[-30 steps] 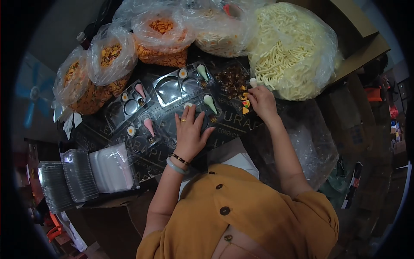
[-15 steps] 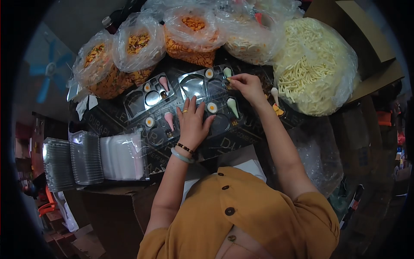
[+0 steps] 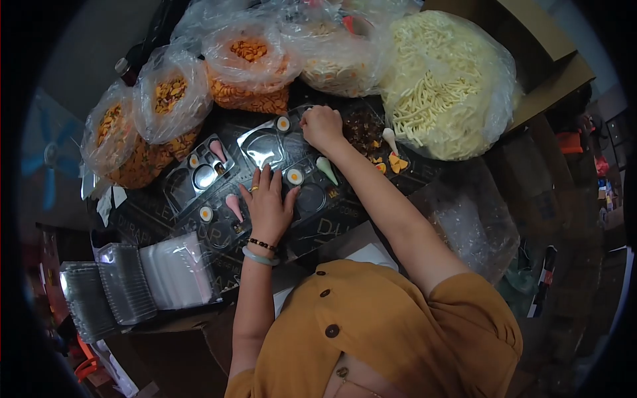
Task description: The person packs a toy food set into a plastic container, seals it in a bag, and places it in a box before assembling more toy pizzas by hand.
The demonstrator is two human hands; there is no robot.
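Observation:
My left hand [image 3: 269, 204] lies flat with fingers apart over the clear compartment trays, near a round fried-egg-shaped piece [image 3: 294, 176] and a pink drop-shaped piece [image 3: 234, 207]. Farther away, my right hand [image 3: 323, 127] is closed over the right side of a clear tray [image 3: 264, 147]; whatever is in its fingers is hidden. Another egg piece [image 3: 283, 124] sits just left of it. A green drop-shaped piece [image 3: 326, 170] lies below my right hand. At the left, another clear tray [image 3: 178, 192] contains a pink piece [image 3: 217, 150] and an egg piece [image 3: 194, 161].
Open plastic bags of small orange pieces [image 3: 249, 93] line the back, with a large bag of pale sticks [image 3: 441, 89] at right. Stacked clear plastic trays [image 3: 126, 282] stand front left. Small dark pieces [image 3: 363, 132] and a white drop-shaped piece [image 3: 390, 139] lie right of my right hand.
The whole view has shifted and turned slightly. My right hand has moved a little farther over the far tray, covering the green piece there. My left hand stays spread on the trays.

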